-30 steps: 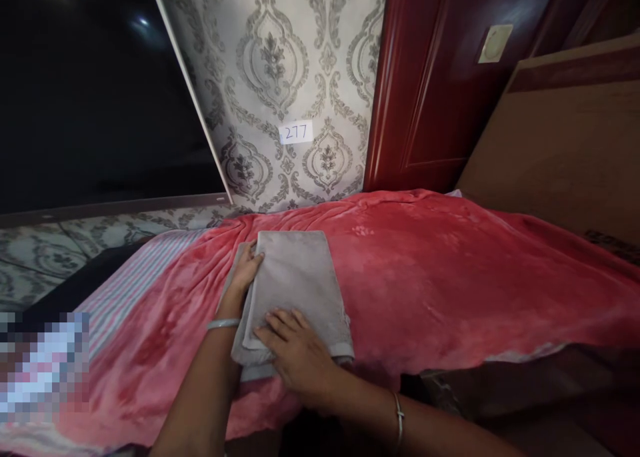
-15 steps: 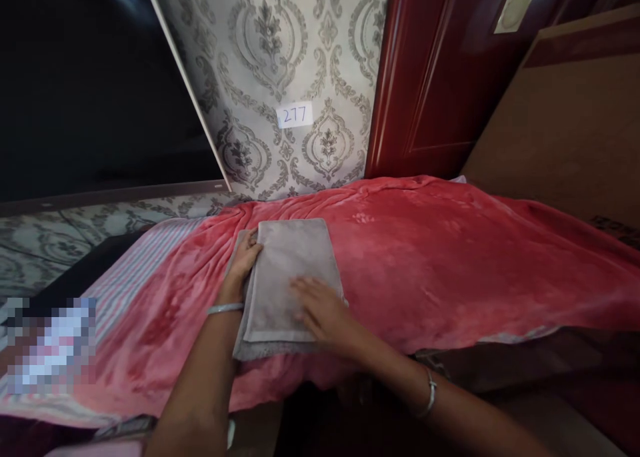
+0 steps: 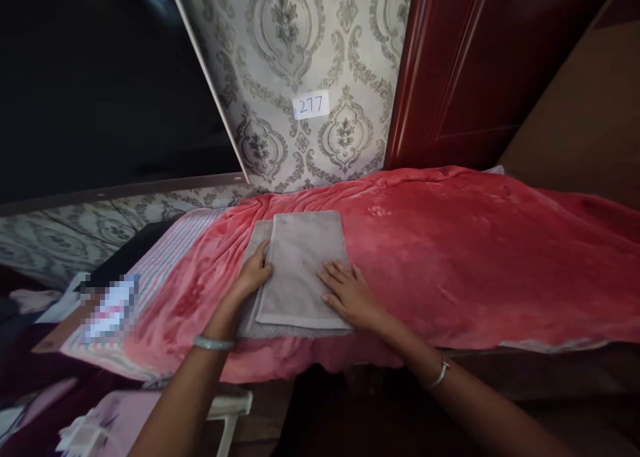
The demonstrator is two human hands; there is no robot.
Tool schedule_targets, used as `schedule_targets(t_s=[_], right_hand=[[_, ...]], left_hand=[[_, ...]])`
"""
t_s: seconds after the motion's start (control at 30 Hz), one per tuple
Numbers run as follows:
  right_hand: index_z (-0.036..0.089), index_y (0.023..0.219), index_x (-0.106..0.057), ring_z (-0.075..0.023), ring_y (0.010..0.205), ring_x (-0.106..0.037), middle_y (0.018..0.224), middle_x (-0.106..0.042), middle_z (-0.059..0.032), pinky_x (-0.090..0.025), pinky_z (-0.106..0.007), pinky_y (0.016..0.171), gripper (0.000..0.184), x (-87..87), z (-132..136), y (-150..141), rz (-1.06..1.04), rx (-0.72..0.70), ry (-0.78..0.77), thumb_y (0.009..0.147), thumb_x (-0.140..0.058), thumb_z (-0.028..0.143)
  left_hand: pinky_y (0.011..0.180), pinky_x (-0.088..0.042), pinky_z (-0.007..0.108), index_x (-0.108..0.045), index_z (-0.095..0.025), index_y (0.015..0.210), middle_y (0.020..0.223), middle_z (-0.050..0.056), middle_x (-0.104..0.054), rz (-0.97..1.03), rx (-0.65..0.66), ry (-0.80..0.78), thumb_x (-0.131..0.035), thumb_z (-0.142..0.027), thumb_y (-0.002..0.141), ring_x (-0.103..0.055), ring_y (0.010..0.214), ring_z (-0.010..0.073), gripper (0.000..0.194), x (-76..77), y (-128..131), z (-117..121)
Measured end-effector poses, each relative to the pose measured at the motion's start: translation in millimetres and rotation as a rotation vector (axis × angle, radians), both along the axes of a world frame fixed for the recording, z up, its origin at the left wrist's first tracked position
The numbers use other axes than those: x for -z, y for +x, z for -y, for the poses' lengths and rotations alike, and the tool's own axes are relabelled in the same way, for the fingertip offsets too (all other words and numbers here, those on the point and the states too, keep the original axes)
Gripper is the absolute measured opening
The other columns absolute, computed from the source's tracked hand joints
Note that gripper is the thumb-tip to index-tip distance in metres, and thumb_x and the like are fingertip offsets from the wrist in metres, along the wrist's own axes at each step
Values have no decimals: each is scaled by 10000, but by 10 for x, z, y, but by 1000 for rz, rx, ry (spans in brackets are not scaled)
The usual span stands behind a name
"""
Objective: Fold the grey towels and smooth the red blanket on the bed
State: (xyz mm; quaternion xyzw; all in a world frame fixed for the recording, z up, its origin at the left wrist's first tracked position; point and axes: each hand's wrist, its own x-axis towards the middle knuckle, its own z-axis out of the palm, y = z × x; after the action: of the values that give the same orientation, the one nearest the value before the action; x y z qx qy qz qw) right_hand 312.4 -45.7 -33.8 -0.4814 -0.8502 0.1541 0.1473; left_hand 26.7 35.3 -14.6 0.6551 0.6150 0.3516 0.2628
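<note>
A grey towel, folded into a rectangle with a lower layer showing at the left and front, lies on a red plush blanket. At the towel's left edge is my left hand, thumb and fingers closed on the fold; some of its fingertips are hidden. My right hand rests flat on the towel's right side, fingers stretched out and holding nothing. Each wrist wears a bangle.
A large dark screen stands at the back left. Patterned wallpaper with a "277" label and a dark red door panel are behind. A striped cloth shows at left, and a pink-topped stool stands below.
My right hand has moved to the towel's right edge and flattened there. My left hand stays at the left edge, which is now drawn a little apart from the lower layer. The view has shifted.
</note>
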Motion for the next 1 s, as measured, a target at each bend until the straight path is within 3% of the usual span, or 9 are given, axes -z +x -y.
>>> schedule_targets(t_s=[0.13, 0.23, 0.33, 0.4, 0.47, 0.57, 0.63, 0.83, 1.0], right_hand=[[239, 1530, -432, -271, 1517, -183, 1615, -311, -90, -92, -547, 1226, 550, -60, 71, -63, -11, -122, 42, 1029, -422, 465], [221, 1531, -430, -250, 1516, -191, 1618, -303, -93, -105, -509, 1236, 562, -56, 142, -130, -26, -202, 53, 1018, -458, 449], [216, 1502, -472, -231, 1484, -287, 1583, -379, -87, -181, -487, 1227, 512, -66, 125, -133, -80, -285, 13, 1029, -428, 405], [216, 1475, -508, -215, 1439, -377, 1529, -468, -82, -249, -465, 1209, 478, -88, 26, -105, -140, -286, 13, 1036, -385, 360], [200, 1466, -519, -215, 1412, -418, 1499, -503, -92, -277, -460, 1199, 486, -111, -134, -74, -183, -186, 64, 1033, -333, 318], [150, 1516, -449, -243, 1463, -334, 1564, -405, -123, -239, -481, 1213, 539, -128, -389, -56, -158, -3, 138, 1021, -304, 305], [141, 1546, -397, -262, 1503, -234, 1613, -306, -120, -198, -494, 1224, 569, -116, -500, -66, -76, 12, 130, 1015, -350, 339], [206, 1561, -372, -264, 1527, -139, 1641, -237, -77, -123, -545, 1224, 573, 11, -517, -105, 59, -74, 59, 1030, -369, 422], [226, 1560, -373, -281, 1524, -147, 1635, -255, -85, -100, -581, 1214, 580, 18, -544, -98, 58, -84, 47, 1028, -373, 454]], left_hand=[[580, -423, 261, -422, -140, 1482, 707, -41, -541, 115, 34, -94, -555, -191, 637, -489, 584, 137, 856, 31, -18, 45], [674, -506, 333, -467, -118, 1451, 783, 10, -603, -23, -31, -93, -549, -177, 637, -569, 670, 189, 820, -14, 29, 36], [960, -500, 455, -497, -97, 1425, 1114, 138, -668, -289, -75, 101, -570, -185, 677, -628, 1044, 299, 757, -87, 164, 61], [1127, -384, 483, -483, -115, 1440, 1383, 173, -576, -417, 7, 241, -571, -232, 758, -510, 1308, 322, 698, -117, 297, 106], [1196, -294, 483, -438, -135, 1479, 1528, 161, -463, -482, 135, 273, -538, -309, 849, -385, 1440, 303, 661, -105, 448, 171], [1216, -227, 521, -392, -157, 1515, 1604, 164, -355, -571, 269, 170, -495, -436, 915, -271, 1507, 308, 670, -9, 642, 294], [1222, -173, 557, -392, -177, 1521, 1630, 165, -296, -650, 291, 114, -478, -491, 929, -205, 1529, 317, 676, 68, 713, 379], [1222, -148, 580, -369, -200, 1544, 1653, 152, -219, -785, 243, 83, -441, -494, 961, -160, 1540, 310, 657, 150, 628, 578], [1189, -230, 599, -379, -234, 1543, 1647, 166, -238, -744, 83, 104, -490, -534, 937, -208, 1524, 350, 686, 223, 448, 707]])
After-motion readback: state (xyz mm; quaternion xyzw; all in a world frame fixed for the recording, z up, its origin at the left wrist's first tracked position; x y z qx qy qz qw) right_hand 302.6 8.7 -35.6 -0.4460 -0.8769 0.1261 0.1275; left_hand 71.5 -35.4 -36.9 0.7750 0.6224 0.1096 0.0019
